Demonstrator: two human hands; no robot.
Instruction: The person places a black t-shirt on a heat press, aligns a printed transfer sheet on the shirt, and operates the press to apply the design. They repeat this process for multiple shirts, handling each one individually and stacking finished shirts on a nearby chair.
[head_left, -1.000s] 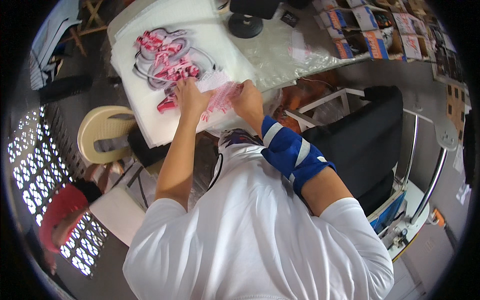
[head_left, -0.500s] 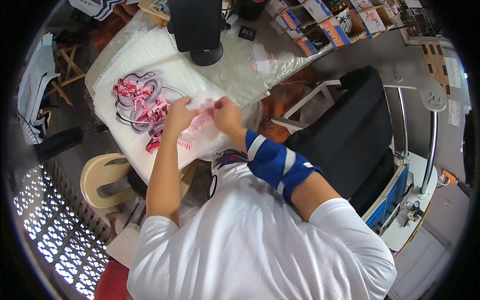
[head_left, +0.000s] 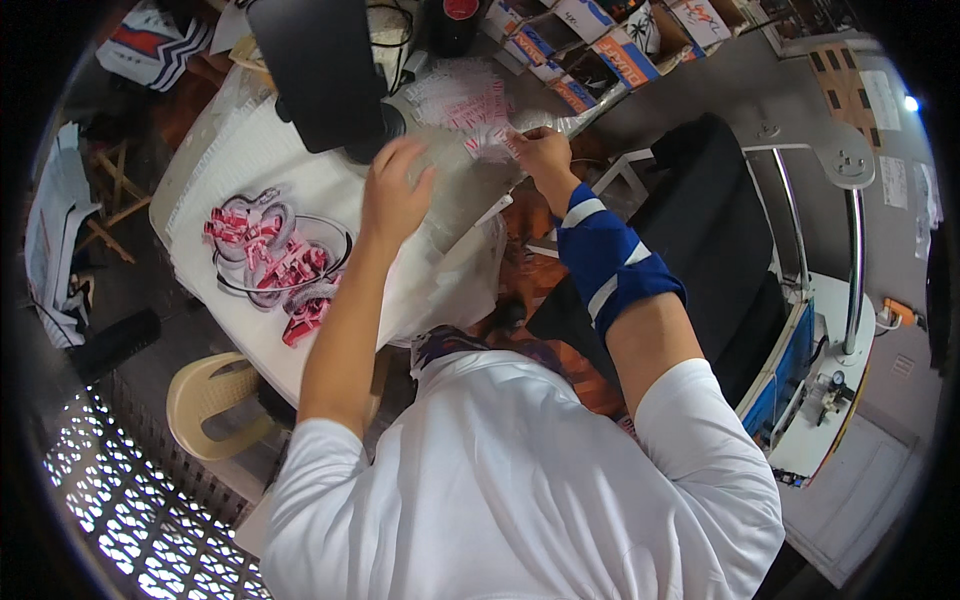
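My right hand (head_left: 545, 155) pinches the edge of a clear film sheet (head_left: 465, 100) with small red print, which spreads over the far right part of the table. Whether that film lies flat or hangs just above the surface, I cannot tell. My left hand (head_left: 397, 195) is raised over the table with its fingers apart and nothing in them, slightly blurred. To its left, a red and grey graphic print (head_left: 270, 250) shows on the top of a stack of white sheets (head_left: 300, 185). A blue and white sleeve covers my right forearm.
A black upright panel on a round-based stand (head_left: 320, 75) rises beyond my left hand. Open cardboard boxes (head_left: 590, 50) line the far right. A black-covered object (head_left: 670, 240) stands right of the table, beside a machine with metal posts (head_left: 855, 270). A beige plastic chair (head_left: 190, 410) is at near left.
The clear film has been lifted off the white sheets and carried far right by my right hand. My left hand has let go of it, opened and moved away.
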